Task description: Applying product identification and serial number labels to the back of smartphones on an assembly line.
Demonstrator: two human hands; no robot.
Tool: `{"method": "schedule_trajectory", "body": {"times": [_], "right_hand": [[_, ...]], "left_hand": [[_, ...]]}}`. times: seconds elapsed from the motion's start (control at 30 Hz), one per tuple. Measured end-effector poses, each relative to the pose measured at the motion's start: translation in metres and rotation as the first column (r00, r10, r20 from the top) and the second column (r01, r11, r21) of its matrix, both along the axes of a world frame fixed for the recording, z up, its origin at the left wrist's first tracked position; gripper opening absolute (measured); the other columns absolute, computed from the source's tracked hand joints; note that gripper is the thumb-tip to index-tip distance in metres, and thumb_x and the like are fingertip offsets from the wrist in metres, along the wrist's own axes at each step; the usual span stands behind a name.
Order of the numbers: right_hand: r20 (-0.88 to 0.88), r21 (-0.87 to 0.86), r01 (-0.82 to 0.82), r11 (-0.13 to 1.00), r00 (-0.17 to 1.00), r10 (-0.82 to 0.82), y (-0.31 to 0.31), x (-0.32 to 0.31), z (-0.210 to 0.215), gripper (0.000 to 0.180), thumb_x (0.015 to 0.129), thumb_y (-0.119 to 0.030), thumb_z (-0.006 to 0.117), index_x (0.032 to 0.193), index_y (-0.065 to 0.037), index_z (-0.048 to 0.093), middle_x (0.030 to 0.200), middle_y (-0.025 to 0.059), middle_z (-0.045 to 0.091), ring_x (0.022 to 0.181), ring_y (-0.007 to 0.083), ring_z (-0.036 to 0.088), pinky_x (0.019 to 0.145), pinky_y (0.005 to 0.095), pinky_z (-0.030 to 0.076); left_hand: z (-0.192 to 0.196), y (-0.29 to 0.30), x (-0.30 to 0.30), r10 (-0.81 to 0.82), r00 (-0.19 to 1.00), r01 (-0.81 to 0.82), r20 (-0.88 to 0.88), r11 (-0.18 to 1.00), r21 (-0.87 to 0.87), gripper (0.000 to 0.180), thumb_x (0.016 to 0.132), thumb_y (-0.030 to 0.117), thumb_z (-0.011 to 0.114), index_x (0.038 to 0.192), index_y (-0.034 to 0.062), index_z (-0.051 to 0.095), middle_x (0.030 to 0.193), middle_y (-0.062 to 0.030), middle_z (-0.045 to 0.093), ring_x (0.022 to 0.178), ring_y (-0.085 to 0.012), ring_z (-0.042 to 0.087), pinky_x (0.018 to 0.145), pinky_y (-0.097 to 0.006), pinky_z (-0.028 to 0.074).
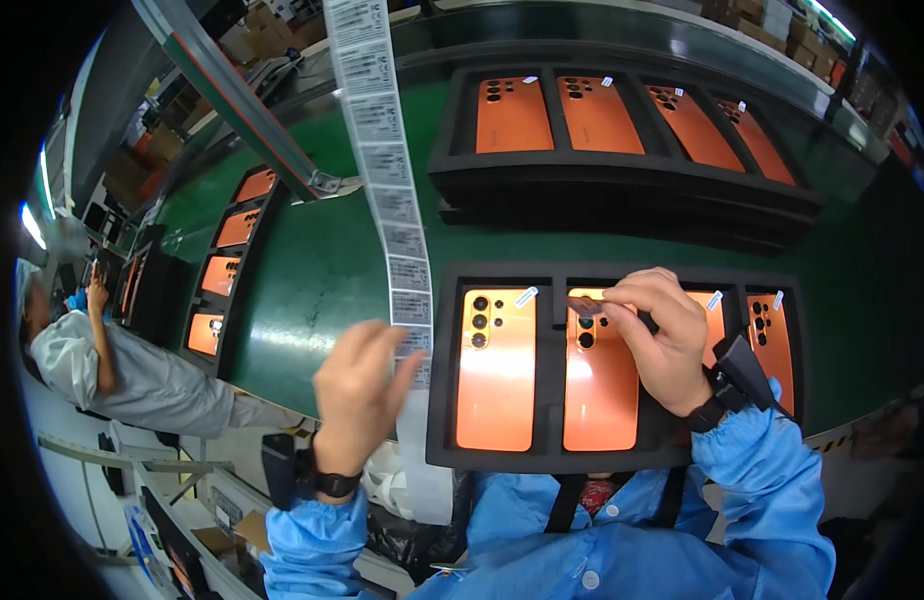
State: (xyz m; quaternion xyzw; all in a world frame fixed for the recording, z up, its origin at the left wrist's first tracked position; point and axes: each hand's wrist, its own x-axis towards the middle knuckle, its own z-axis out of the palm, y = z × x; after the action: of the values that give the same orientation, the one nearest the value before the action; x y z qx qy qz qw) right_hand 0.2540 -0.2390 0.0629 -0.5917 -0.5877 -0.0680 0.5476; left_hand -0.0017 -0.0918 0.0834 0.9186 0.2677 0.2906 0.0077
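Observation:
My right hand (pixel 664 335) pinches a small dark, see-through piece (pixel 584 304), perhaps a film or label, between thumb and fingertips. It is held over the camera end of an orange phone (pixel 600 400), second from the left in a black foam tray (pixel 550 440). To its left lies another orange phone (pixel 496 390) with a small white tab (pixel 526 297) at its top corner. My left hand (pixel 360 390), smeared by motion, is beside a long hanging strip of printed white labels (pixel 387 190); whether its fingers touch the strip I cannot tell.
Stacked black trays (pixel 622 190) with several orange phones stand behind, on the green work surface (pixel 312 270). Another tray of phones (pixel 220 275) is at the left, near a co-worker (pixel 122 360) in pale clothes. A metal post (pixel 242 110) rises at the back left.

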Motion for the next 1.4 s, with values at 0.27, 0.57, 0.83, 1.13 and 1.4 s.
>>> {"method": "schedule_trajectory", "body": {"times": [0.27, 0.57, 0.83, 1.13, 1.4], "right_hand": [[-0.419, -0.067, -0.022, 0.997, 0.908, -0.008, 0.002, 0.005, -0.017, 0.006, 0.083, -0.001, 0.065, 0.088, 0.002, 0.064, 0.082, 0.0073, 0.063, 0.071, 0.0121, 0.06, 0.062, 0.0243, 0.047], [-0.519, -0.073, -0.083, 0.994, 0.854, 0.033, 0.003, 0.006, -0.017, 0.009, 0.085, -0.003, 0.067, 0.092, 0.002, 0.065, 0.086, 0.0068, 0.063, 0.078, 0.0129, 0.061, 0.061, 0.0228, 0.048], [-0.468, -0.083, -0.15, 0.985, 0.879, 0.094, 0.005, 0.002, -0.021, 0.007, 0.085, -0.001, 0.065, 0.091, 0.003, 0.063, 0.089, 0.0083, 0.063, 0.082, 0.0153, 0.06, 0.068, 0.0243, 0.049], [-0.618, -0.077, -0.161, 0.984, 0.782, 0.08, 0.016, 0.002, -0.036, 0.008, 0.087, -0.004, 0.064, 0.092, 0.002, 0.062, 0.086, 0.0068, 0.063, 0.075, 0.0112, 0.06, 0.066, 0.0231, 0.049], [-0.676, -0.246, -0.273, 0.93, 0.736, 0.037, 0.012, 0.006, -0.039, 0.01, 0.089, -0.005, 0.062, 0.097, 0.001, 0.063, 0.085, 0.001, 0.063, 0.075, 0.0048, 0.057, 0.065, 0.0188, 0.048]], "left_hand": [[-0.03, 0.006, 0.096, -0.34, 0.93, 0.325, -0.137, 0.938, -0.12, 0.018, 0.08, 0.009, 0.063, 0.096, 0.0011, 0.065, 0.09, -0.0129, 0.056, 0.083, -0.0301, 0.055, 0.073, -0.04, 0.042], [-0.032, 0.002, 0.109, -0.29, 0.92, 0.308, -0.265, 0.951, 0.028, 0.025, 0.079, 0.004, 0.056, 0.102, 0.0082, 0.065, 0.088, -0.0072, 0.049, 0.086, -0.0236, 0.051, 0.077, -0.039, 0.035], [-0.022, 0.021, 0.11, -0.349, 0.818, 0.454, -0.458, 0.88, 0.142, 0.026, 0.08, 0.009, 0.054, 0.106, 0.0121, 0.06, 0.098, -0.0107, 0.049, 0.097, -0.0264, 0.05, 0.083, -0.04, 0.034], [-0.022, 0.02, 0.102, -0.476, 0.817, 0.527, -0.326, 0.846, 0.086, 0.017, 0.077, 0.004, 0.054, 0.094, 0.0028, 0.055, 0.102, -0.0148, 0.053, 0.098, -0.0298, 0.053, 0.084, -0.038, 0.039], [0.014, -0.056, 0.01, -0.426, 0.783, 0.469, -0.452, 0.883, -0.019, 0.019, 0.071, 0.008, 0.058, 0.088, -0.0008, 0.058, 0.091, -0.0111, 0.056, 0.086, -0.0247, 0.057, 0.082, -0.038, 0.045]]}}
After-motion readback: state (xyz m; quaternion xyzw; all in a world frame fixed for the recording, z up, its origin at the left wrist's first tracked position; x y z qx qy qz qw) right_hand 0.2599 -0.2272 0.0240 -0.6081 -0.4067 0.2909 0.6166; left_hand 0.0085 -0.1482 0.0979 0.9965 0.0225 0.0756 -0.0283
